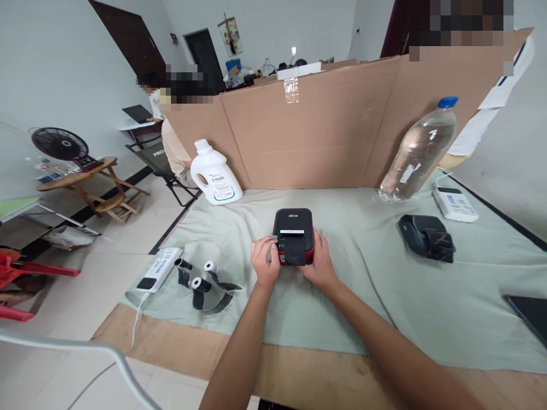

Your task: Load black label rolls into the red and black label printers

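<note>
A small black portable label printer (293, 221) with a red edge lies on the pale green cloth in front of me. A strip of black tape or paper (294, 251) hangs out over its near side. My left hand (265, 261) grips the printer's left side, fingers curled at its edge near the slot. From the other side, my right hand (321, 263) holds the right edge, its fingers along the side and partly hidden. To the left of my hands, several small rolls (208, 285) with dark strips partly unwound rest on the cloth.
A white jug (217, 176) and a clear bottle (421, 154) with a blue cap stand before a cardboard screen (307, 136). Rightward lie a black device (427, 238), a white power strip (455, 204) and a dark tablet-like slab (530, 316). Another power strip (160, 270) sits left. People are beyond.
</note>
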Demonstrator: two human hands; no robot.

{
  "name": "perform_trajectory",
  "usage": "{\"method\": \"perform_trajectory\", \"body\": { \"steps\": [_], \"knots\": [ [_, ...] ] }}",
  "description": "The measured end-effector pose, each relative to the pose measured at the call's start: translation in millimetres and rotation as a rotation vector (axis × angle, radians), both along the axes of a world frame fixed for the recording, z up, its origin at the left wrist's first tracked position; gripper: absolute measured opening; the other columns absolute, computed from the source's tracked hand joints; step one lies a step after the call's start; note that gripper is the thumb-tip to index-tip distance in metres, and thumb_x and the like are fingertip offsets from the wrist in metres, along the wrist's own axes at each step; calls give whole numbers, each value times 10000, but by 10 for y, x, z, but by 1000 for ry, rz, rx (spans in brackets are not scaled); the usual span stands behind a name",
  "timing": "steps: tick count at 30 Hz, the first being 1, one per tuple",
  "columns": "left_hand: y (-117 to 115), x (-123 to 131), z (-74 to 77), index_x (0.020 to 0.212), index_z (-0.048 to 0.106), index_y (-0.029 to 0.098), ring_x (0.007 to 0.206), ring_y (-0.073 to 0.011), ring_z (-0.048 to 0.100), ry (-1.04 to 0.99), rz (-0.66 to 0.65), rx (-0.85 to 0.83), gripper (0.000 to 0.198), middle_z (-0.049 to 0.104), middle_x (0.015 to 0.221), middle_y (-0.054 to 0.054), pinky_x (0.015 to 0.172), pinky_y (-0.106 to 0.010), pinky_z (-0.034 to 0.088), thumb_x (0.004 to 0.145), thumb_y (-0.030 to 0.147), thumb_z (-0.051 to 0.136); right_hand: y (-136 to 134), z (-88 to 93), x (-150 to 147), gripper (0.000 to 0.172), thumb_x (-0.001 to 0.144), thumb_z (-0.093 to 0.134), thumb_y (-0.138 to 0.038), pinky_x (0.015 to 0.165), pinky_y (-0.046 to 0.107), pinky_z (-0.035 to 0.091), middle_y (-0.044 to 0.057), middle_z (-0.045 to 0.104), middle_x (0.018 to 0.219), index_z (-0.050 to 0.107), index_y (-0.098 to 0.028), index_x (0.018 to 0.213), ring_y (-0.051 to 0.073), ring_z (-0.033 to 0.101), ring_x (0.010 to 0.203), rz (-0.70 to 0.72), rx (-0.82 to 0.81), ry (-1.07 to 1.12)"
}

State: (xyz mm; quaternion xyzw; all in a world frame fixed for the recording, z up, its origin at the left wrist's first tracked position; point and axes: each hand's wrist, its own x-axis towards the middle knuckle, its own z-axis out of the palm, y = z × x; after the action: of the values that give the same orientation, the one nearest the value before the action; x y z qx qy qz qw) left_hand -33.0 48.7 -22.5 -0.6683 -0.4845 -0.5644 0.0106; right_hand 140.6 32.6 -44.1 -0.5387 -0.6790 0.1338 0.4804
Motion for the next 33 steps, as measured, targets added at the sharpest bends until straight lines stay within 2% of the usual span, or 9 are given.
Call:
{"method": "perform_trajectory", "body": {
  "steps": [8,14,18,25,33],
  "knots": [
    [12,15,-15,894,697,200,963,-211,666,-14,-38,-26,288,738,966,-78,929,-390,477,986,287,438,-6,29,2,980,797,689,-452,1080,567,409,211,444,1438,171,-165,1577,365,436,1308,3,-13,-2],
    [91,17,38,796,666,189,881,-194,652,-313,-167,-134,321,682,870,-65,823,-333,522,984,312,437,-8,32,7,977,798,691,-465,1086,562,404,220,438,1436,186,-143,1569,367,425,1312,11,-11,-4],
    [134,-7,14,788,677,187,871,-187,646,-388,-254,-132,302,680,857,-52,821,-327,516,979,292,468,0,23,11,984,788,702,-455,1081,569,404,224,446,1407,196,-130,1567,371,428,1297,16,6,8],
    [155,25,-89,803,684,190,865,-184,638,-381,-229,-47,280,677,859,-45,818,-326,500,980,258,478,15,13,18,956,827,673,-454,1047,570,425,190,456,1416,158,-193,1589,359,456,1249,56,37,10],
    [183,95,-84,731,621,185,743,-151,570,-385,-170,-28,300,588,751,-11,712,-277,449,981,232,463,-1,-12,-1,957,837,654,-453,1033,567,428,196,473,1355,142,-157,1589,361,461,1223,34,25,5]
  ]
}}
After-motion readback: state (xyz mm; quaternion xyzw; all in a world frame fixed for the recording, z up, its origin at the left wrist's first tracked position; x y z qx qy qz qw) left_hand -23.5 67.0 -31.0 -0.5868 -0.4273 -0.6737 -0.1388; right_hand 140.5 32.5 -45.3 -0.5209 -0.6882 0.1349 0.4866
